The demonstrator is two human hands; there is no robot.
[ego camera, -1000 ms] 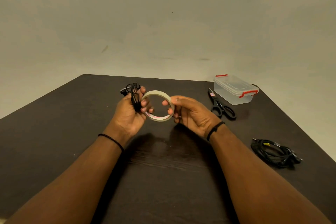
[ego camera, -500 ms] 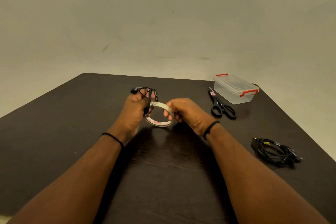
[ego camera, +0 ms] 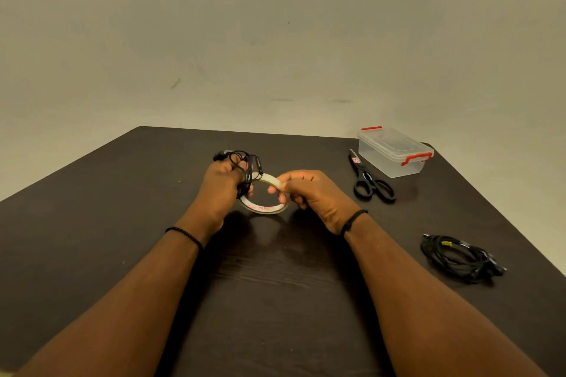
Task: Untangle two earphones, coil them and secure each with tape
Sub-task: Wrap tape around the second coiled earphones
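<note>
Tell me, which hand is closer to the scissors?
Right. The right hand, holding the tape roll, is just beside the scissors; the left hand, holding the coiled earphone, is farther away.

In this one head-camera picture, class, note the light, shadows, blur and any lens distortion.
Head view: dim, warm, even light; soft shadows on the table beneath both hands and beside the plastic box; wide-angle stretch enlarges the forearms near the bottom edge; the tape roll and scissors look reasonably sharp; no strong glare.

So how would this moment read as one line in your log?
left hand: grips coiled black earphone | right hand: pinches white tape roll | second black earphone coil: on dark table
</note>
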